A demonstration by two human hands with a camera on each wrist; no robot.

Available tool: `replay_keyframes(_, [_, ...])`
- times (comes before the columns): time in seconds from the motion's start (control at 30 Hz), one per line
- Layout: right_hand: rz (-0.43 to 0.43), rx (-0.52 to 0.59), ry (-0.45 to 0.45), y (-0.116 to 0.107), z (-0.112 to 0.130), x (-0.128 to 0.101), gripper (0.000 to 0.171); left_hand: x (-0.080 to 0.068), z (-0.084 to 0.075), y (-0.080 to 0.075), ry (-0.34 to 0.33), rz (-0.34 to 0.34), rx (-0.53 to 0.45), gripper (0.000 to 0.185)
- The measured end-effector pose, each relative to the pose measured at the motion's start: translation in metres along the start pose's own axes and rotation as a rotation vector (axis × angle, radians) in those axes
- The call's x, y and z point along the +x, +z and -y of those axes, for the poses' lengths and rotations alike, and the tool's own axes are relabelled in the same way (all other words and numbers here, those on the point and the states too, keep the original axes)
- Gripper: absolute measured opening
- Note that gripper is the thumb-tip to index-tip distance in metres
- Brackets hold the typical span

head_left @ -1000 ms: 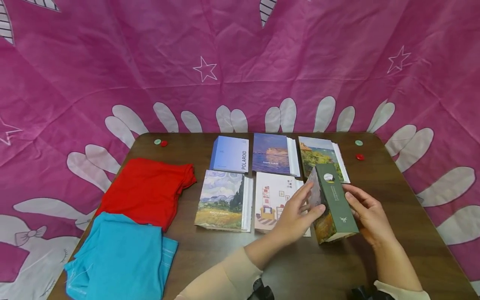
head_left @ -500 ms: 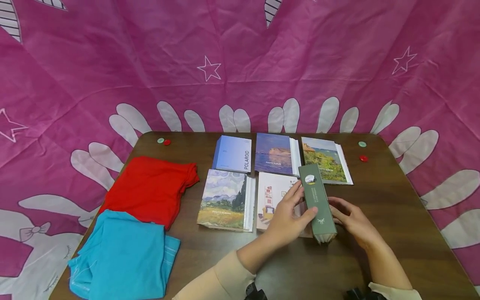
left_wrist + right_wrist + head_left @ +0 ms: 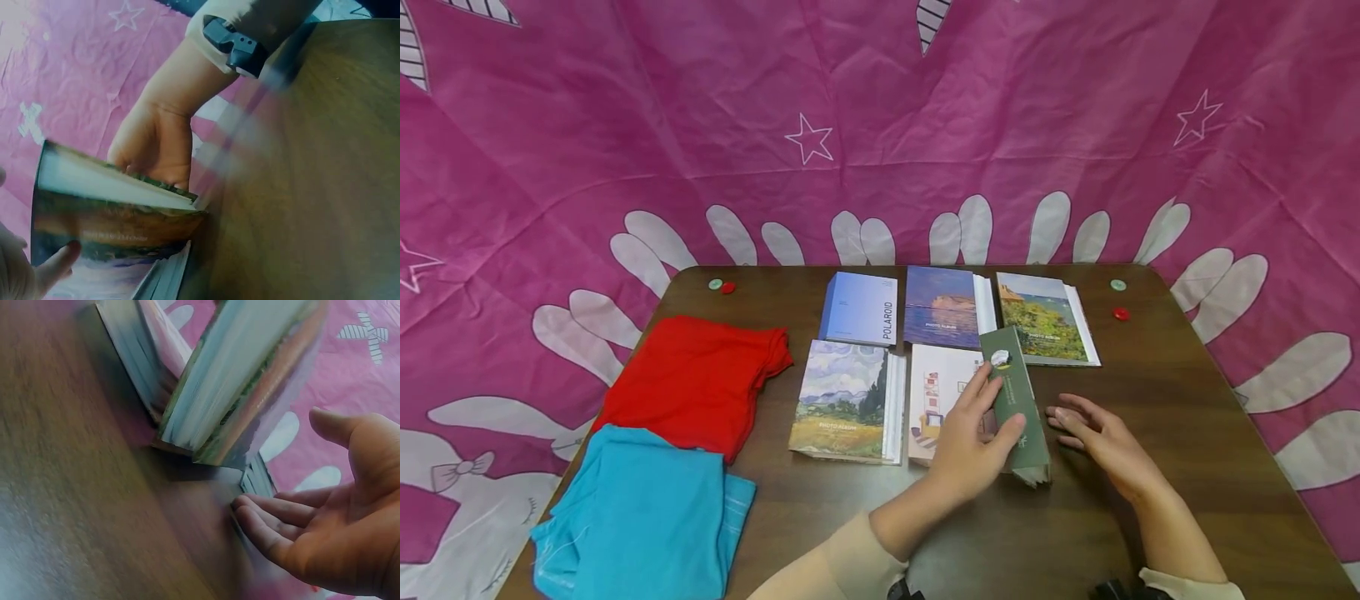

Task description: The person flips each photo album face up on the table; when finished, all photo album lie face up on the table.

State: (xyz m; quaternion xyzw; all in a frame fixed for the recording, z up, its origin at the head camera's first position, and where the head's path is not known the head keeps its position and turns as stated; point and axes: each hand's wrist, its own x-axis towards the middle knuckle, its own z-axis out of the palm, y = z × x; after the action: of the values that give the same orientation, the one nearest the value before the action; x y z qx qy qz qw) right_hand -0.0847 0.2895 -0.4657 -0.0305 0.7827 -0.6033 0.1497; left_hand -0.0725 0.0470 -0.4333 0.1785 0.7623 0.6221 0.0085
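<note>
A thick photo album (image 3: 1019, 393) with a green spine stands spine up, tilted, overlapping the white-covered album (image 3: 932, 400) behind it. My left hand (image 3: 966, 450) touches its left side, fingers fairly straight, with the thumb near the spine. In the left wrist view, that thumb (image 3: 59, 262) lies against the painted landscape cover (image 3: 119, 234). To the right, my right hand (image 3: 1108, 450) is apart from the album, palm turned toward it, fingers loosely bent and holding nothing. The right wrist view shows the album's page edges (image 3: 215, 381) between its covers.
Behind lie a blue Polaroid album (image 3: 861, 308), a sea-cliff album (image 3: 942, 304) and a seaside-garden album (image 3: 1045, 321). A wheat-field album (image 3: 842, 400) lies left of the white one. Folded red cloth (image 3: 692, 383) and turquoise cloth (image 3: 647, 508) occupy the left. Several buttons (image 3: 1120, 314) dot the back corners.
The green-spined album has shifted left and now overlaps the white album more. My right hand has come off its right side; my left hand moved left with it.
</note>
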Motion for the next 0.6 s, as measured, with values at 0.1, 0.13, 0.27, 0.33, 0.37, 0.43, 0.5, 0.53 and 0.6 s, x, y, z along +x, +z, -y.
replay_keyframes(0.1, [0.018,0.006,-0.001,0.003,0.000,0.001,0.063,-0.003,0.005,-0.002,0.015,-0.023,0.043,0.061])
replay_keyframes(0.13, [0.017,0.004,0.003,0.002,0.001,0.000,0.062,-0.003,0.007,-0.001,0.014,-0.021,0.036,0.061])
replay_keyframes(0.27, [-0.030,-0.013,0.042,-0.001,0.003,-0.002,0.062,0.002,0.017,0.006,-0.029,0.049,-0.126,0.064])
replay_keyframes(0.33, [-0.063,-0.013,0.059,-0.004,0.002,-0.004,0.063,0.007,0.020,0.011,-0.055,0.092,-0.193,0.066])
replay_keyframes(0.37, [-0.080,-0.010,0.068,-0.007,0.001,-0.006,0.063,0.009,0.021,0.014,-0.068,0.114,-0.202,0.067])
replay_keyframes(0.43, [-0.105,0.000,0.077,-0.011,-0.001,-0.011,0.063,0.013,0.022,0.020,-0.089,0.150,-0.178,0.068])
replay_keyframes(0.5, [-0.131,-0.013,0.082,-0.017,-0.004,-0.015,0.064,0.016,0.022,0.025,-0.104,0.176,-0.122,0.069])
replay_keyframes(0.53, [-0.145,-0.027,0.086,-0.019,-0.005,-0.018,0.064,0.017,0.021,0.028,-0.115,0.188,-0.098,0.070])
replay_keyframes(0.6, [-0.168,-0.070,0.100,-0.026,-0.007,-0.022,0.065,0.017,0.020,0.034,-0.135,0.220,-0.063,0.071])
